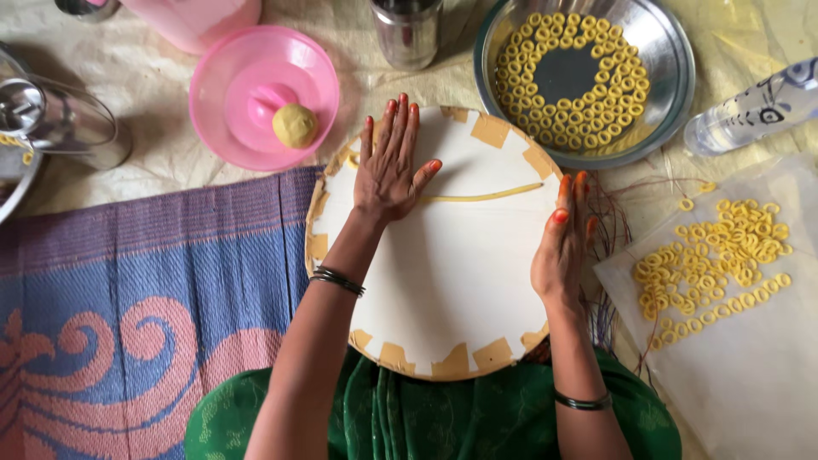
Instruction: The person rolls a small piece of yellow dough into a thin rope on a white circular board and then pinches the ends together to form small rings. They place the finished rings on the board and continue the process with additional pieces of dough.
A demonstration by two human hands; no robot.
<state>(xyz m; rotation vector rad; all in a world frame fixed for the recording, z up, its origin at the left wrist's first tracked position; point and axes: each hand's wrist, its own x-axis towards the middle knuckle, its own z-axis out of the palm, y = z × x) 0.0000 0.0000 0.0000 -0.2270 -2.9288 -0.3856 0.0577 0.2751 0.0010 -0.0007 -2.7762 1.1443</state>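
Fingers (pixel 394 128) of the left hand (pixel 388 175) are lying flat and spread, pressing down on one end of a thin yellow dough rope (pixel 481 197) and holding nothing. The right hand (pixel 562 247) is standing on edge at the right rim of the round white board (pixel 443 290), fingers straight and together, also gripping nothing; the rope's far end is lying just beside it. The rope is stretching across the board's upper half, not yet curled into rings. A dough ball (pixel 295 125) is sitting on the pink lid (pixel 263 95) beyond the board, so more dough looks left to roll. Many finished rings are filling the steel plate (pixel 665 51) in a circle, and more rings (pixel 716 255) are drying on the clear plastic sheet (pixel 750 358) at the right. A striped mat (pixel 128 281) is lying on the left.
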